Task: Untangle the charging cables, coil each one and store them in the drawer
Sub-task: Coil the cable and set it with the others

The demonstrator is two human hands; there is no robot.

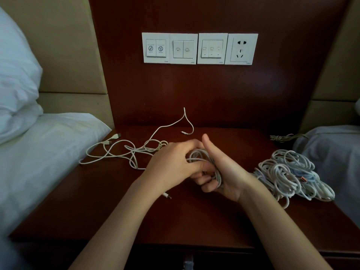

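Right hand (224, 172) grip grasping cable coil (201, 157) centre frame, left hand (171, 162) grip pinching it, cable pile (288, 172) right on tabletop (194, 221)

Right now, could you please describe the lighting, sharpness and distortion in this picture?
Head view: dim overall, the dark nightstand underexposed; white switch panels bright and clear; wide-angle curving at the edges, where the pillow looks soft; left hand, right hand and coiled cable fairly sharp.

The left hand (171, 164) covers part of the white coil (202, 157) in the right hand (226, 172). The drawer handle (188, 263) is cut off by the bottom edge. The switch labels (155, 48) are too small to read.
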